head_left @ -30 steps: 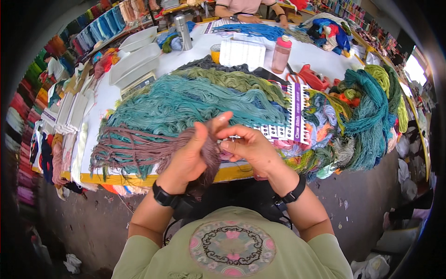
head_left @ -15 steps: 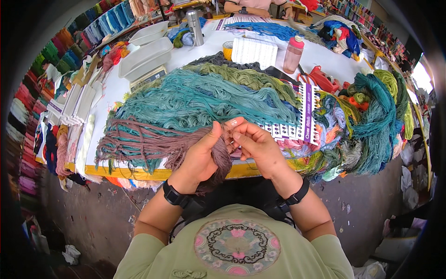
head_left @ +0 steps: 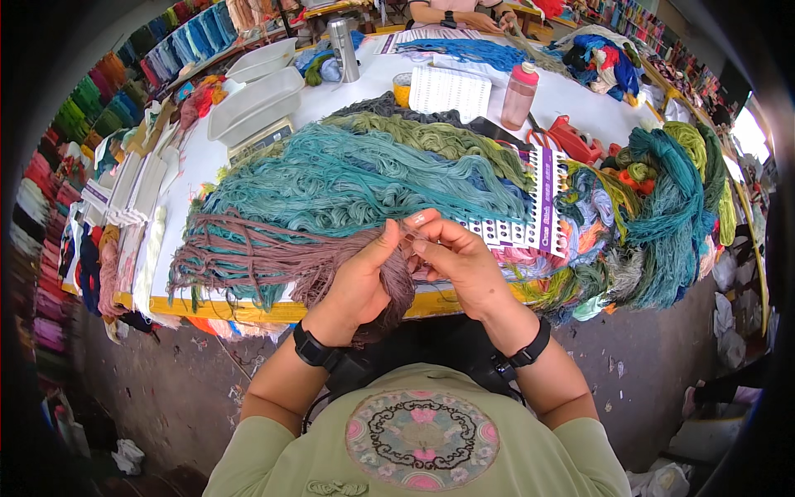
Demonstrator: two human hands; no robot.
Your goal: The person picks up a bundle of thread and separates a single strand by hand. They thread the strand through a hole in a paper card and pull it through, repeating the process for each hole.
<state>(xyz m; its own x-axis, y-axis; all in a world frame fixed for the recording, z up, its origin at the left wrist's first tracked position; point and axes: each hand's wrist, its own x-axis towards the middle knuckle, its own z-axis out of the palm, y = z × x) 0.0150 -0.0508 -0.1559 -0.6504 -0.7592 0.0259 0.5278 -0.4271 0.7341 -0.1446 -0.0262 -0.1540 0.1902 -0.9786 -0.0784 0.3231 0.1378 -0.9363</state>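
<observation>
A hank of mauve embroidery thread point(head_left: 240, 253) lies along the near edge of the table. Its right end bunches up beneath my left hand point(head_left: 358, 286), whose thumb and fingers are closed on the strands. My right hand point(head_left: 465, 263) is in a pinch, its fingertips meeting those of my left over the thread end. The fine strands between the fingertips are hard to make out. Behind both hands spreads a broad pile of teal thread point(head_left: 331, 178), with olive green thread point(head_left: 431, 135) beyond it. White cards with punched holes and a purple band point(head_left: 546, 203) lie right of my right hand.
Mixed thread hanks point(head_left: 667, 195) heap up at the right. A pink-capped bottle point(head_left: 519, 98), red-handled scissors point(head_left: 540, 132), a white sheet point(head_left: 450, 93), a steel flask point(head_left: 343, 51) and plastic trays point(head_left: 257, 108) stand farther back. Across the table a person's hands point(head_left: 484, 23) work.
My fingertips have shifted very slightly while keeping their pinch over the thread. The whole view has moved a little. Across the table, the other person's hands have moved.
</observation>
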